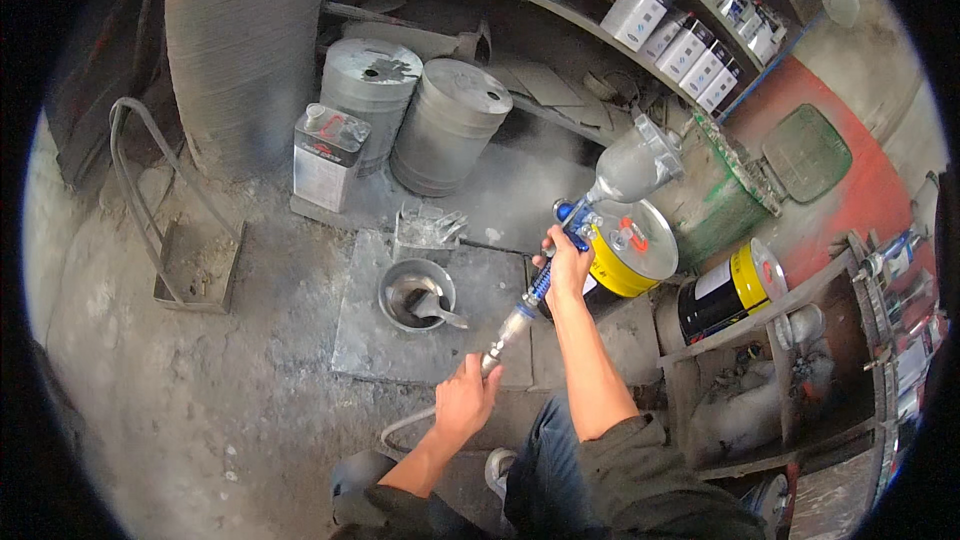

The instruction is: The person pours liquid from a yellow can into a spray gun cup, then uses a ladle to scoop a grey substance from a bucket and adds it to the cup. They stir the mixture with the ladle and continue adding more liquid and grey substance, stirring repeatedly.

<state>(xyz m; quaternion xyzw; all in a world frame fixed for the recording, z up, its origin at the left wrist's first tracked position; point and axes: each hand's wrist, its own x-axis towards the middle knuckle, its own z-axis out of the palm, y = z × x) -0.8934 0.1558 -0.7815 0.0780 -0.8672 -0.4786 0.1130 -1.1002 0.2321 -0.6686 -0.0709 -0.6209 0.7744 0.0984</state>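
Observation:
My right hand (568, 265) is closed around a blue-and-silver spray gun (573, 221) with a translucent cup (630, 165) on top. My left hand (468, 398) grips a metal hose coupling (490, 359) below the gun's inline fitting (519, 317); a pale hose (405, 425) runs from under it toward the floor. Left of the gun, a metal pot (417, 268) with dark contents and a scraper (450, 318) stands on a stained slab (365, 350). Just behind the gun is a yellow-and-black drum (625, 275).
Two grey drums (445, 135) and a rectangular can (325, 170) stand at the back, beneath a shelf of cans (635, 20). A green bin (725, 205), another drum (720, 305) and wooden shelving (730, 405) line the right. A tray with hoses (197, 297) sits left, beside a column (235, 50).

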